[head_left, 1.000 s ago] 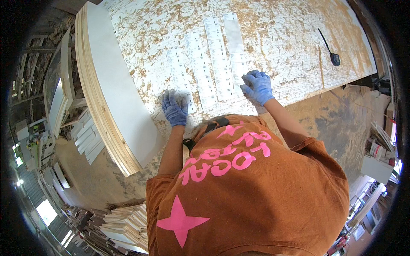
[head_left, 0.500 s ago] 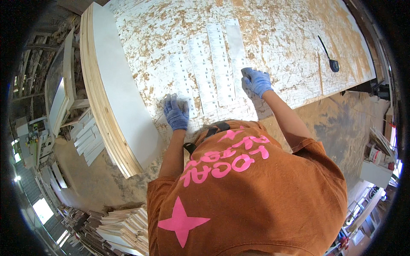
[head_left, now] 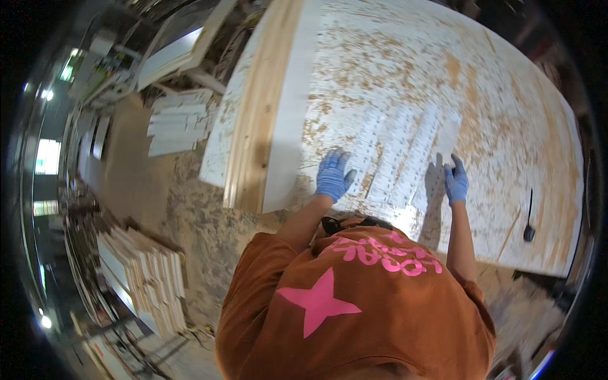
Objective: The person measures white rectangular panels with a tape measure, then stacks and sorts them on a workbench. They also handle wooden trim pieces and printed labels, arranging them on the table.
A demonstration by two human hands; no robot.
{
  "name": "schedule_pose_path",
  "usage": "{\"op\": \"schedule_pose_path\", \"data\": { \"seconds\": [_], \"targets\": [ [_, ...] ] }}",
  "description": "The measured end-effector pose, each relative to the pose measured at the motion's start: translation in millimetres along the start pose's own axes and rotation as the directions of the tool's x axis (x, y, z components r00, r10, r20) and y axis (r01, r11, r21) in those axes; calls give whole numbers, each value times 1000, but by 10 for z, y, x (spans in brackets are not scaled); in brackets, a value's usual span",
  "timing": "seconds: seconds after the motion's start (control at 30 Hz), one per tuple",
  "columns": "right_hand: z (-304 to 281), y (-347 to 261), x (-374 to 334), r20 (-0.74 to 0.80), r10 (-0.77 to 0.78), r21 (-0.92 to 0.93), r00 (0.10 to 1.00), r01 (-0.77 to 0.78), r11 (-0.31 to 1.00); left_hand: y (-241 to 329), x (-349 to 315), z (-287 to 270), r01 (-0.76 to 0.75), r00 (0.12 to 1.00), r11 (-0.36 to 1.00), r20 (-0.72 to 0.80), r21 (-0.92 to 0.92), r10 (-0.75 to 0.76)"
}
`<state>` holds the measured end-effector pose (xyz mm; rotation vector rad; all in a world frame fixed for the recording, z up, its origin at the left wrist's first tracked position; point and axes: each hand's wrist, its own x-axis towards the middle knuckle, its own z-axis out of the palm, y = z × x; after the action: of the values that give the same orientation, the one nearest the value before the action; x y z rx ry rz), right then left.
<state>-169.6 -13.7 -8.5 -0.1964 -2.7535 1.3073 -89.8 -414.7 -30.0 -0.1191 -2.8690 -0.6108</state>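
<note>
Several long white label strips point(head_left: 387, 158), printed with small dark marks, lie side by side on the worn, scuffed white table point(head_left: 354, 76). My left hand point(head_left: 334, 176), in a blue glove, rests flat with spread fingers just left of the leftmost strip. Also gloved in blue, my right hand point(head_left: 456, 182) is at the right side of the strips, fingers pointing up and thumb apart. Nothing shows in its grip. Its shadow falls across the rightmost strip. Motion blurs the printed marks.
Stacked white-faced boards with pale wood edges point(head_left: 256, 126) stand along the table's left side. A small black tool with a thin rod point(head_left: 528, 233) lies at the right. White planks point(head_left: 180, 123) and a stack of panels point(head_left: 142, 278) are on the floor at left.
The view has swung, so the table and strips appear turned and farther right. My right hand has straightened its fingers. My left hand has come off the leftmost strip onto the table.
</note>
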Motion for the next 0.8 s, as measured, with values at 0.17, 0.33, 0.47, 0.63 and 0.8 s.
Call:
{"op": "schedule_pose_path", "data": {
  "seconds": [0.17, 0.33, 0.47, 0.63, 0.8],
  "targets": [
    [278, -720, -284, 284, -108, 231, 953, 41, 972, 21, -39, -1, -30, 996, 997, -82, -64, 25],
    [586, -2597, -867, 395, -659, 290, 640, 593, 751, -168, -174, 349, 129, 990, 845, 17, -519, -141],
    [883, -3376, -1082, 342, -843, 277, 415, 812, 513, -36, -178, 244, 114, 992, 916, 94, -384, -83],
    [1433, -3664, -1230, 287, -918, 250, 274, 904, 348, 33, -344, -417, 21, 968, 974, 249, -224, 37],
    [1631, -3701, -1266, 266, -930, 255, 254, 912, 321, -30, -397, -615, -30, 949, 975, 301, -222, 98]
  ]
}}
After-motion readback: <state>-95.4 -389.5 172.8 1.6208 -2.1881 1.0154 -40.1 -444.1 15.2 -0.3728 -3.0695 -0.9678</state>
